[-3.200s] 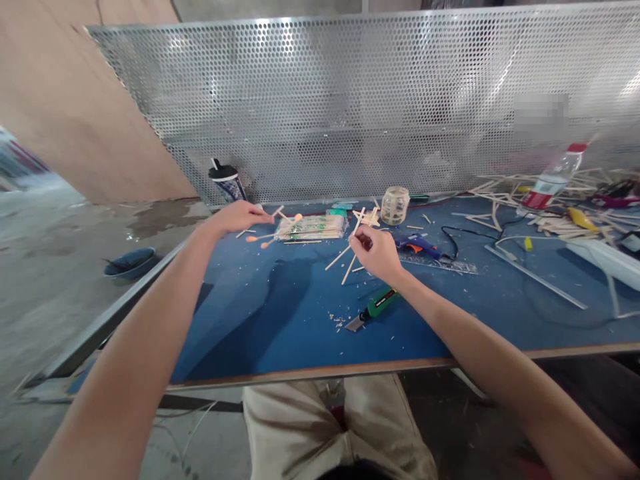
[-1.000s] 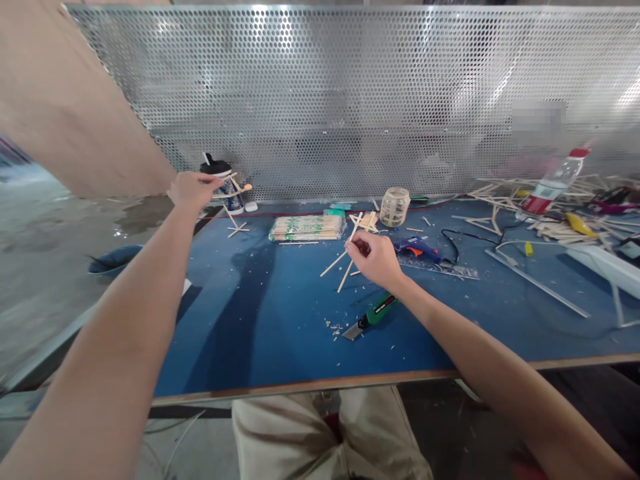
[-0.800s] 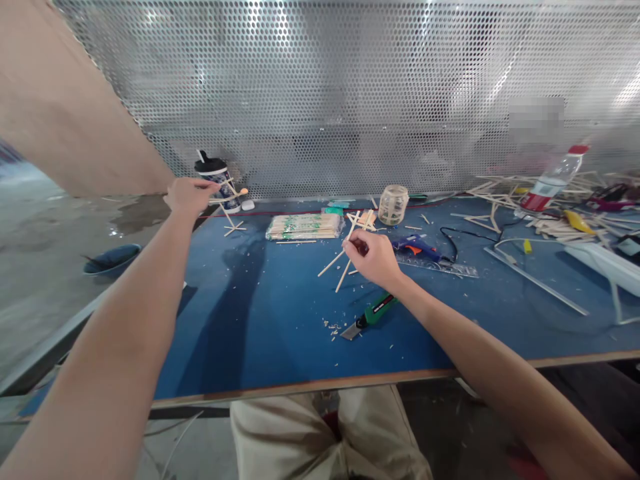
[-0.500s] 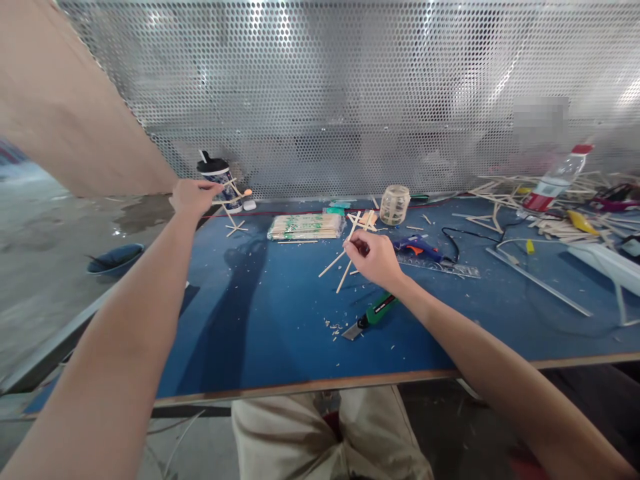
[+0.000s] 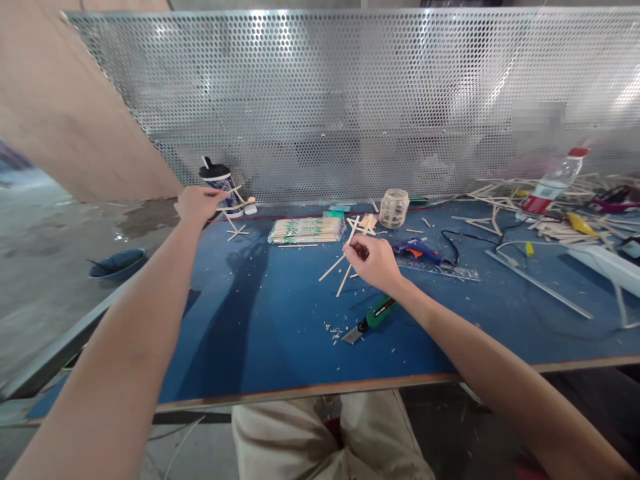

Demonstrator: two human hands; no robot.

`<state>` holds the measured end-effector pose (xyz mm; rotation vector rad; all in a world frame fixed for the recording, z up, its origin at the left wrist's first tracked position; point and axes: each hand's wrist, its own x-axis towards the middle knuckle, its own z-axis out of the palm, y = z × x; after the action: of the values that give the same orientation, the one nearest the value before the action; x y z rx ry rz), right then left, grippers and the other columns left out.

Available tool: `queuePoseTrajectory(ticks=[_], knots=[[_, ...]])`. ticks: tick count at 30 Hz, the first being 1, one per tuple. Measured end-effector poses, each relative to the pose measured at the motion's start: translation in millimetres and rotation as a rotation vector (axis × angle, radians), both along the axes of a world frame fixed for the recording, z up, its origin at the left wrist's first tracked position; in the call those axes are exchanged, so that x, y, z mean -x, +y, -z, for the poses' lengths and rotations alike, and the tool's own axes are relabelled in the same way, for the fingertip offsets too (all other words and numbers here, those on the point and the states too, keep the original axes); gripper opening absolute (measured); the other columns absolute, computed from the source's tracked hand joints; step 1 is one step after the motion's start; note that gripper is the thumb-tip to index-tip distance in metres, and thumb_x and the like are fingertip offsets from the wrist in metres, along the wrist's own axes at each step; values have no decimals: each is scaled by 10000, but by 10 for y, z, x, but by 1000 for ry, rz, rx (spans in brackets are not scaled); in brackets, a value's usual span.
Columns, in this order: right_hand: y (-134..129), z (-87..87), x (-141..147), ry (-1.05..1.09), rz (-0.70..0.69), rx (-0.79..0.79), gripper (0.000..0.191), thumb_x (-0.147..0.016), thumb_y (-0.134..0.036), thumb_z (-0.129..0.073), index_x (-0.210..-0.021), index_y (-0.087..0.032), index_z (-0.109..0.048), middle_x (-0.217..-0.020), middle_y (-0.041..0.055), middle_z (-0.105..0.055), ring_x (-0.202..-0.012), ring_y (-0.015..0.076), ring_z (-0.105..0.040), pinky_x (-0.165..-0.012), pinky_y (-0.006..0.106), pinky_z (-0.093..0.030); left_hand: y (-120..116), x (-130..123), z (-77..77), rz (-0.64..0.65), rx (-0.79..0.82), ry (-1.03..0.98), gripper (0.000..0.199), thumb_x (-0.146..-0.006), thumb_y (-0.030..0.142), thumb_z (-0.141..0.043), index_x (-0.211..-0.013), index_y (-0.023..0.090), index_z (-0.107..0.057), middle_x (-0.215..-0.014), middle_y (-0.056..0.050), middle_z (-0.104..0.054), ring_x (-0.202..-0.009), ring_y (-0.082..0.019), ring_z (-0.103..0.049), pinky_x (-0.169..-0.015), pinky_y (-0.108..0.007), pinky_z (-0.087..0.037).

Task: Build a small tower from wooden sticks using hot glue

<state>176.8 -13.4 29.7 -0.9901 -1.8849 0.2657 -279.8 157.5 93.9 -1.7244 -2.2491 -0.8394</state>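
Observation:
At the table's far left, my left hand is closed, fingertips pinching a small frame of thin wooden sticks whose lower end is by the tabletop. Behind that frame stands a patterned cup with a black lid. Mid-table, my right hand is closed in a pinch on crossed wooden sticks, which fan out on both sides of the fingers. A green-handled utility knife lies just below that hand, blade pointing left, beside scattered shavings. The blue glue gun rests right of the hand.
A plastic-wrapped bundle of sticks lies between my hands. Behind are a jar-like container and a perforated metal screen. On the right are a clear ruler, a tilted bottle, cables and stick structures.
The view has tilted up slightly, so the scene sits a little lower. Both hands keep their hold on the sticks, with hardly any movement.

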Motion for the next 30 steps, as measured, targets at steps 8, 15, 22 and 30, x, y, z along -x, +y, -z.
queuePoseTrajectory(ticks=[8, 15, 22, 30], knots=[[-5, -2, 0, -12, 4, -3, 205, -902, -329, -529, -783, -200, -634, -599, -18, -585, -530, 109, -497, -561, 255, -369, -103, -41, 39, -147, -12, -64, 516, -797, 632, -648, -1112, 236, -750, -1025, -60, -733, -870, -200, -567, -890, -410, -450], [-9, -8, 0, -10, -1, -9, 201, -901, -331, -534, -779, -200, -626, -594, -21, -575, -526, 107, -496, -562, 254, -374, -150, -46, 42, -171, 17, -70, 490, -793, 602, -671, -1117, 242, -751, -1088, -85, -723, -930, -235, -599, -892, -455, -472], [-7, -8, 0, -13, 1, -1, 204, -901, -332, -532, -773, -201, -623, -587, -23, -569, -518, 107, -486, -556, 255, -368, -176, -66, 72, -177, 25, -62, 494, -766, 604, -691, -1098, 245, -762, -1037, -78, -739, -871, -222, -612, -855, -419, -494], [-17, -8, 3, -12, -3, 8, 204, -901, -332, -528, -779, -201, -625, -594, -18, -577, -522, 109, -488, -560, 256, -368, -121, -17, 156, -194, 19, -63, 496, -759, 617, -690, -1075, 243, -770, -994, -79, -745, -851, -229, -631, -830, -421, -513]])
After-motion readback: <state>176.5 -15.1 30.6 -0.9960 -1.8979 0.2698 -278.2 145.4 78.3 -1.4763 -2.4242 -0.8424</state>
